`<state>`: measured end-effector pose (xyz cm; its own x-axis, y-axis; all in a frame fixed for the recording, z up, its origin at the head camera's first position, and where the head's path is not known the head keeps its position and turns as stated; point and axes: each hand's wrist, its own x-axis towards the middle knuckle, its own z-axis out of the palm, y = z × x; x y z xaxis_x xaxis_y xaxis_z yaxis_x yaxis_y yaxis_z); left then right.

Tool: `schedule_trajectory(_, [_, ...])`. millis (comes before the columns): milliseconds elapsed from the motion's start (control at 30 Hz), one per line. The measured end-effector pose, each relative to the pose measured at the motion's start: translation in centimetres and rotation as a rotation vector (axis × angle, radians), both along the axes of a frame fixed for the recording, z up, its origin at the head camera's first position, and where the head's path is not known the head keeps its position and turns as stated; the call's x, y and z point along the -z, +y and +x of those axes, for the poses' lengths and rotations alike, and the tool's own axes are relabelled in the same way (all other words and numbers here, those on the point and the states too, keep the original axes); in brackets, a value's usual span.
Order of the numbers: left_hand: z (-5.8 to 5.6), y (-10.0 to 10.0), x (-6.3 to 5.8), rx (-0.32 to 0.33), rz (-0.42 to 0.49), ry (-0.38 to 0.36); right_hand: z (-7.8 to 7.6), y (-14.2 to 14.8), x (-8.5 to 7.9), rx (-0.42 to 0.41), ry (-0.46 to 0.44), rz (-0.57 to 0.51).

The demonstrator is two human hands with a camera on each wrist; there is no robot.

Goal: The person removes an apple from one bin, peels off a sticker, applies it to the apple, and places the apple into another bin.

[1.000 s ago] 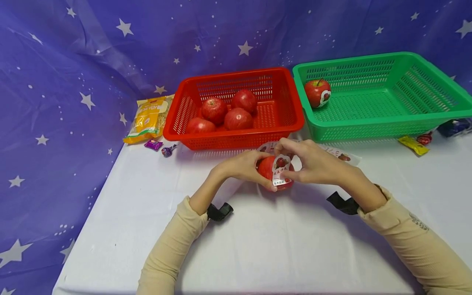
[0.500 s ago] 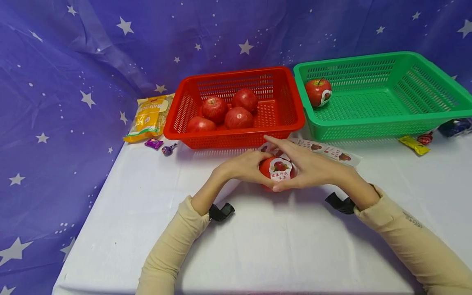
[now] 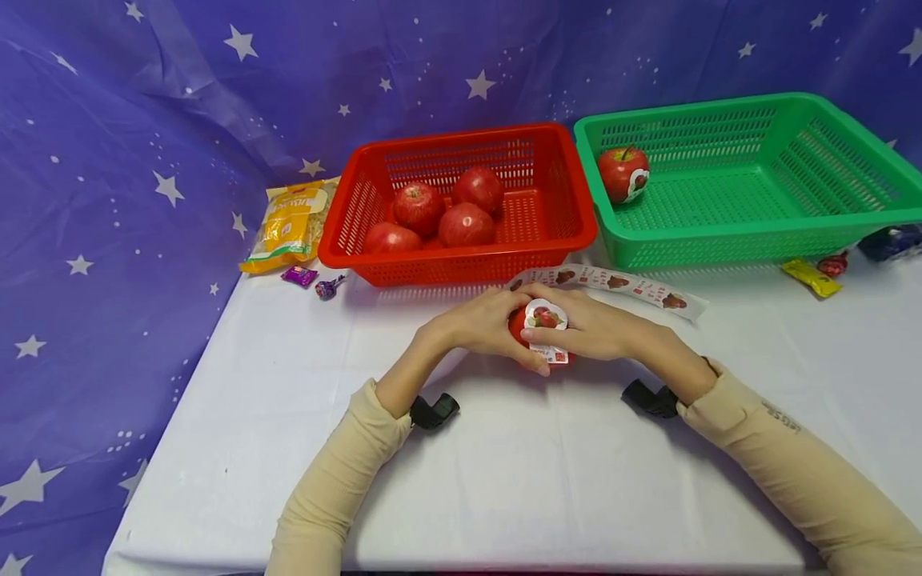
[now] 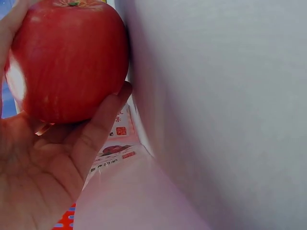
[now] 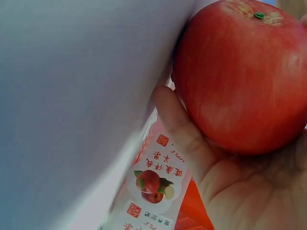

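Note:
A red apple [image 3: 515, 324] is between both hands at the middle of the table, below the red basket. My left hand [image 3: 486, 322] grips it from the left, fingers behind and thumb at the front. From the right, my right hand [image 3: 598, 324] curls round it, its thumb lying over a white apple-picture sticker [image 3: 545, 314] on the near side. In the left wrist view the apple [image 4: 72, 62] fills the upper left; the right wrist view has the apple [image 5: 242, 81] cupped above the palm. Behind the hands lies a strip of stickers [image 3: 615, 282].
Several apples sit in the red basket [image 3: 461, 264]. To its right, a green basket [image 3: 727, 236] has one stickered apple [image 3: 621, 170] in its left end. A yellow packet [image 3: 288, 228], a purple candy [image 3: 299, 276] and a lollipop [image 3: 327, 288] lie left; a yellow candy [image 3: 811, 278] lies right.
My right hand has gone from handling the loose sticker to gripping the apple's right side, thumb on the sticker, which now lies against the apple. More of the strip shows. My left hand keeps its hold.

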<state>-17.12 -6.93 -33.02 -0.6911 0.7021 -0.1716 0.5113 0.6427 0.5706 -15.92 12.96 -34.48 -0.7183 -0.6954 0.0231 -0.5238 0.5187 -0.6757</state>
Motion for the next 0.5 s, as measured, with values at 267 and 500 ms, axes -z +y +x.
schedule_trajectory(267, [0.1, 0.1, 0.0, 0.031, 0.013, 0.015, -0.8, 0.2, 0.5, -0.025, -0.065, -0.113])
schedule_trajectory(500, [0.3, 0.2, -0.1, 0.079, 0.026, 0.034, -1.4, 0.4, 0.6, 0.033, -0.051, -0.168])
